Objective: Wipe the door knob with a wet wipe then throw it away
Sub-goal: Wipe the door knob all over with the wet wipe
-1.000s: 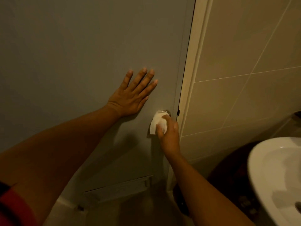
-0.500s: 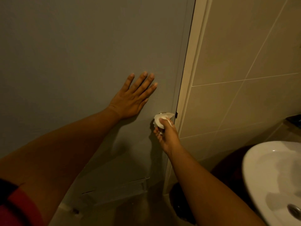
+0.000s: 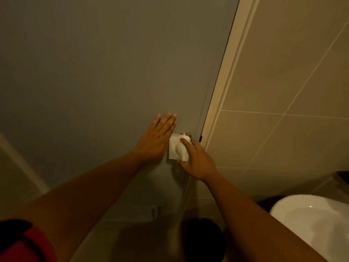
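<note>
A round metal door knob (image 3: pixel 185 134) sits near the right edge of a grey door (image 3: pixel 105 76); only its top shows above a white wet wipe (image 3: pixel 176 149). My right hand (image 3: pixel 198 161) presses the crumpled wipe against the knob from below and the right. My left hand (image 3: pixel 156 140) lies flat on the door just left of the knob, fingers together and pointing up, holding nothing.
A cream door frame (image 3: pixel 224 76) and beige wall tiles (image 3: pixel 283 91) are to the right. A white sink (image 3: pixel 313 222) fills the lower right corner. A dark round bin (image 3: pixel 202 241) stands on the floor below the knob, beside the door's low vent (image 3: pixel 156 210).
The view has tilted and moved closer to the door. My left hand has slid nearer to the knob. My right hand has turned the wipe, which now hangs spread over the knob's lower left.
</note>
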The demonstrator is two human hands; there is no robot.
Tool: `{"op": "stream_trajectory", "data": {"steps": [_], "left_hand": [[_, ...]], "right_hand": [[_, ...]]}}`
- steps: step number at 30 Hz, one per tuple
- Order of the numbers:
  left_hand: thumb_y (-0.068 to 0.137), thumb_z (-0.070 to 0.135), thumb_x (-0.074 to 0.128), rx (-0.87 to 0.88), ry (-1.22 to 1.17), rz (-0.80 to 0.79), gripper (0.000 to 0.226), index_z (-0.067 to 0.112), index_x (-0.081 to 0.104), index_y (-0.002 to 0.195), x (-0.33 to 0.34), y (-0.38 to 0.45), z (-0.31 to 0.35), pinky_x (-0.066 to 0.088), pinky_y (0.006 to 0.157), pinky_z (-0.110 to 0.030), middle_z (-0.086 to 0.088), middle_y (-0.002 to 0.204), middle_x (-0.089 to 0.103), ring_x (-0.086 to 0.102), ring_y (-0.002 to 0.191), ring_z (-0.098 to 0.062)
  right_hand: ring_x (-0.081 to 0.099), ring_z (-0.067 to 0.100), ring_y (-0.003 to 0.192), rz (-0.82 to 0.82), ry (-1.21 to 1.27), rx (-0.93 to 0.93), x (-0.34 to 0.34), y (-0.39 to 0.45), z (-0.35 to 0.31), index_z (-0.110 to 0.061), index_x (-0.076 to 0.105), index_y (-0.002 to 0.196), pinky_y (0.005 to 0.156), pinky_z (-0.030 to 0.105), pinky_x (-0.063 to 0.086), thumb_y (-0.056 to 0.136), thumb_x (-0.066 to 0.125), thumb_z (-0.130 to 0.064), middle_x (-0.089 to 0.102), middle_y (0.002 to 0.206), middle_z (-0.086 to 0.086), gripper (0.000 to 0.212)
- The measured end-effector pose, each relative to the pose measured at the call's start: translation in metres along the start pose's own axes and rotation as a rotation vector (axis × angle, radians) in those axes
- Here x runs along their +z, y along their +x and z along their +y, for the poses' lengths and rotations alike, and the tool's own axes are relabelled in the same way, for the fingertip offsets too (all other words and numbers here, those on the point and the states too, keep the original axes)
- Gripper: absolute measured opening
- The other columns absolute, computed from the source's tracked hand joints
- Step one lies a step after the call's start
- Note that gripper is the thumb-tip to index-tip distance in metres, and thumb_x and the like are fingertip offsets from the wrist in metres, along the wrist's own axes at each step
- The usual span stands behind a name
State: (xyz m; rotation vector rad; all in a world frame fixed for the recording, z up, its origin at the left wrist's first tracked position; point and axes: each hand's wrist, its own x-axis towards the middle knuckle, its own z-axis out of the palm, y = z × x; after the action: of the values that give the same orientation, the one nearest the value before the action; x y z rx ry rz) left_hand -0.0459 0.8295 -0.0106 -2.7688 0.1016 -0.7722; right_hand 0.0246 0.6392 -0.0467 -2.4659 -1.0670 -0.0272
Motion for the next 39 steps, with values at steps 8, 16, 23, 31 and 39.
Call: {"op": "stream_trajectory", "data": {"steps": [8, 16, 23, 31, 39], "left_hand": [[0.096, 0.029, 0.039, -0.461, -0.248, -0.039, 0.052, 0.005, 0.048, 0.141, -0.001, 0.000, 0.070, 0.030, 0.113, -0.048, -0.017, 0.146, 0.047, 0.044, 0.136, -0.034], [0.102, 0.034, 0.041, -0.784, -0.573, -0.028, 0.042, 0.009, 0.051, 0.134, 0.013, 0.000, 0.107, 0.043, 0.105, -0.036, -0.011, 0.136, 0.050, 0.051, 0.124, -0.026], [0.092, 0.049, 0.055, -0.839, -0.689, -0.065, 0.054, 0.022, 0.046, 0.138, 0.019, 0.013, 0.117, 0.047, 0.102, -0.038, -0.004, 0.139, 0.049, 0.051, 0.124, -0.023], [0.083, 0.038, 0.069, -1.218, -0.937, 0.026, 0.047, 0.014, 0.053, 0.119, 0.022, 0.042, 0.116, 0.056, 0.083, -0.035, -0.004, 0.111, 0.062, 0.063, 0.098, -0.021], [0.088, 0.016, 0.067, -1.695, -2.202, 0.705, 0.046, 0.008, 0.052, 0.131, 0.030, 0.052, 0.140, 0.062, 0.059, -0.028, -0.017, 0.129, 0.059, 0.065, 0.105, -0.032]], "right_hand": [[0.045, 0.025, 0.129, -0.067, 0.099, -0.195, -0.018, -0.005, 0.030, -0.028, 0.019, 0.153, 0.104, 0.041, 0.044, 0.084, 0.055, -0.040, 0.036, 0.152, 0.006, 0.079], [0.051, 0.025, 0.126, -0.031, 0.259, -0.192, -0.037, -0.001, 0.044, -0.017, 0.046, 0.140, 0.108, 0.039, 0.041, 0.089, 0.059, -0.013, 0.054, 0.138, 0.009, 0.053], [0.042, 0.032, 0.135, 0.190, -0.079, -0.301, -0.074, 0.017, 0.058, -0.007, 0.056, 0.132, 0.111, 0.041, 0.035, 0.085, 0.060, -0.002, 0.045, 0.147, 0.014, 0.048], [0.019, 0.031, 0.148, 0.357, -0.328, -0.598, -0.113, 0.055, 0.044, -0.008, 0.051, 0.137, 0.121, 0.042, 0.009, 0.088, 0.048, -0.015, 0.028, 0.158, 0.014, 0.050], [0.010, 0.029, 0.149, 0.374, -0.494, -0.730, -0.117, 0.073, 0.056, -0.017, 0.048, 0.139, 0.122, 0.037, -0.006, 0.079, 0.044, -0.022, 0.023, 0.160, 0.014, 0.060]]}}
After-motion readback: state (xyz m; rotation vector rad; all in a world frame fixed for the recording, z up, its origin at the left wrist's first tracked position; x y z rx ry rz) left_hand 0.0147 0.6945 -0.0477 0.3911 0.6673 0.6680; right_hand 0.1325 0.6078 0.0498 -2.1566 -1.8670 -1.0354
